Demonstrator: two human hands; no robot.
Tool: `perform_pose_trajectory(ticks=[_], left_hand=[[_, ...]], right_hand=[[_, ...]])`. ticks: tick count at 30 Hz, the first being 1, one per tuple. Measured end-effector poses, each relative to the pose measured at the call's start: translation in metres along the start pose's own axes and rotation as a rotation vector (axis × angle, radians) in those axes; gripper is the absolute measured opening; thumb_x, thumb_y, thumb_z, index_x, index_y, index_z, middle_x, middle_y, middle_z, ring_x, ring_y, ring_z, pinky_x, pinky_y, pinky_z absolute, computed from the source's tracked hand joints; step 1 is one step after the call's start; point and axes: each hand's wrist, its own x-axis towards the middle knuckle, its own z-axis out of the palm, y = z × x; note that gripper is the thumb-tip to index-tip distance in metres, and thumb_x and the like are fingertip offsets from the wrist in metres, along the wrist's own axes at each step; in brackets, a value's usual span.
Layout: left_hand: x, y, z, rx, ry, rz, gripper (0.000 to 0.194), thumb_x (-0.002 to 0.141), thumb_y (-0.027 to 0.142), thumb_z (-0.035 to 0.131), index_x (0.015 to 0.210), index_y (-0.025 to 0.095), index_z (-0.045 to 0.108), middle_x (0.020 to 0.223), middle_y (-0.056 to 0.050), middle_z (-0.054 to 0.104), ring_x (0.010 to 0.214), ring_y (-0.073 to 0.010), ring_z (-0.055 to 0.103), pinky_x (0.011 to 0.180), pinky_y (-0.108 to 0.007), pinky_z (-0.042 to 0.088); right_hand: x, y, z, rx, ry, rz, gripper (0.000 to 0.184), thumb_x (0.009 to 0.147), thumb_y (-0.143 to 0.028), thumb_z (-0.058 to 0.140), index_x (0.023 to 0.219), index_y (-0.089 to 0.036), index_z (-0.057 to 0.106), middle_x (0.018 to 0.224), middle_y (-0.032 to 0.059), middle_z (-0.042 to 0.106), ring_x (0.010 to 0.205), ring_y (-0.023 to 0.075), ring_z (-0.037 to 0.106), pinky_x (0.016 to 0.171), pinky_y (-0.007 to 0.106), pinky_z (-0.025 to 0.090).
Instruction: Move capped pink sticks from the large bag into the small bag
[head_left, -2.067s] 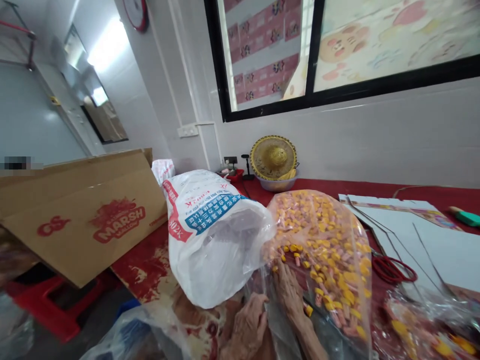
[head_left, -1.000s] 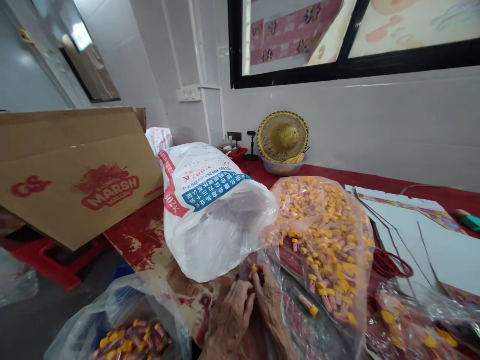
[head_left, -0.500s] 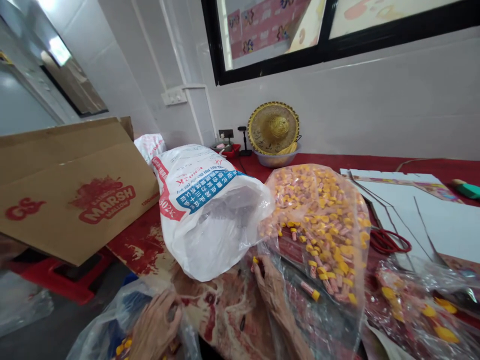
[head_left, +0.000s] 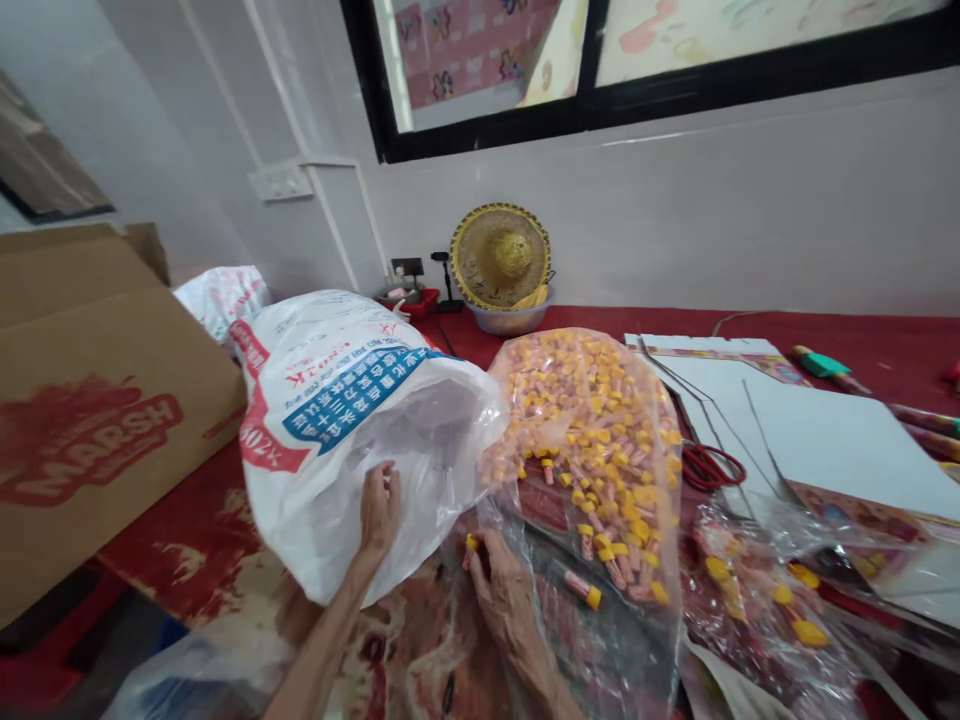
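My right hand [head_left: 504, 590] rests low at the middle, fingers bent around a small tube with a yellow cap [head_left: 472, 543]. Under and beside that hand spreads a clear plastic bag [head_left: 551, 615] with many pink tubes with yellow caps [head_left: 611, 480]; one tube [head_left: 583, 588] lies apart from the pile. My left hand [head_left: 380, 510] is at the mouth of a large white printed sack [head_left: 442, 450], its fingers loosely bent with a gap beside the thumb. Nothing shows in it, and I cannot tell whether it touches the sack.
A cardboard box [head_left: 97, 420] stands at the left. Another clear bag [head_left: 202, 670] lies at the lower left. On the right are a white board [head_left: 795, 400], a red cord coil [head_left: 709, 468] and crumpled plastic with yellow-capped pieces [head_left: 780, 595]. A straw hat [head_left: 501, 257] leans in a basin behind.
My left hand has left the clear bag at the lower left and moved up and right to the white sack's mouth. My right hand still holds the tube. The view has turned right.
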Motion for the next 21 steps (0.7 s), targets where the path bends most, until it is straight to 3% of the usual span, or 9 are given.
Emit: perform_pose_trajectory(ticks=[5, 10, 13, 16, 18, 21], left_hand=[[0.079, 0.0, 0.035, 0.316, -0.055, 0.011, 0.029, 0.096, 0.02, 0.043, 0.117, 0.014, 0.062, 0.12, -0.02, 0.068, 0.123, -0.0329, 0.065, 0.108, -0.049, 0.053], [0.101, -0.007, 0.035, 0.428, -0.231, 0.02, 0.04, 0.09, 0.011, 0.047, 0.128, 0.009, 0.06, 0.129, -0.025, 0.068, 0.122, -0.0374, 0.067, 0.103, -0.051, 0.054], [0.089, -0.008, 0.022, 0.416, -0.299, 0.069, 0.047, 0.086, 0.014, 0.054, 0.133, 0.014, 0.058, 0.136, -0.02, 0.068, 0.122, -0.0345, 0.068, 0.104, -0.046, 0.055], [0.056, -0.004, 0.006, 0.303, -0.262, 0.077, 0.047, 0.08, 0.017, 0.057, 0.126, 0.02, 0.06, 0.126, -0.013, 0.072, 0.114, -0.0292, 0.07, 0.097, -0.04, 0.057], [0.024, 0.002, -0.005, 0.131, -0.24, -0.033, 0.041, 0.076, 0.024, 0.059, 0.117, 0.021, 0.061, 0.1, -0.006, 0.073, 0.09, -0.0247, 0.072, 0.079, -0.035, 0.058], [-0.034, 0.015, -0.019, -0.23, -0.289, -0.301, 0.04, 0.074, 0.046, 0.067, 0.104, 0.022, 0.058, 0.063, 0.005, 0.059, 0.051, -0.0175, 0.057, 0.051, -0.026, 0.045]], right_hand=[[0.002, 0.0, 0.002, -0.026, 0.013, 0.022, 0.02, 0.106, -0.025, 0.046, 0.098, -0.025, 0.065, 0.084, -0.0013, 0.072, 0.07, 0.0154, 0.07, 0.063, 0.023, 0.048], [0.003, -0.001, 0.004, 0.001, 0.065, 0.011, 0.022, 0.108, -0.026, 0.044, 0.101, -0.024, 0.065, 0.085, -0.0006, 0.071, 0.071, 0.0147, 0.07, 0.065, 0.023, 0.05], [0.002, 0.001, 0.004, -0.003, 0.162, -0.019, 0.024, 0.11, -0.029, 0.042, 0.112, -0.022, 0.065, 0.092, 0.0032, 0.072, 0.075, 0.0155, 0.07, 0.07, 0.024, 0.052], [0.001, 0.001, 0.004, -0.077, 0.125, -0.03, 0.026, 0.11, -0.03, 0.042, 0.103, -0.023, 0.065, 0.089, 0.0043, 0.071, 0.074, 0.0174, 0.068, 0.066, 0.026, 0.049], [0.001, 0.0, 0.003, -0.066, 0.09, 0.021, 0.029, 0.108, -0.035, 0.044, 0.091, -0.024, 0.064, 0.082, 0.0034, 0.07, 0.069, 0.018, 0.066, 0.062, 0.026, 0.045], [0.005, -0.005, -0.002, 0.121, 0.138, 0.195, 0.037, 0.104, -0.05, 0.05, 0.085, -0.023, 0.064, 0.076, 0.0025, 0.07, 0.066, 0.0182, 0.064, 0.063, 0.027, 0.046]])
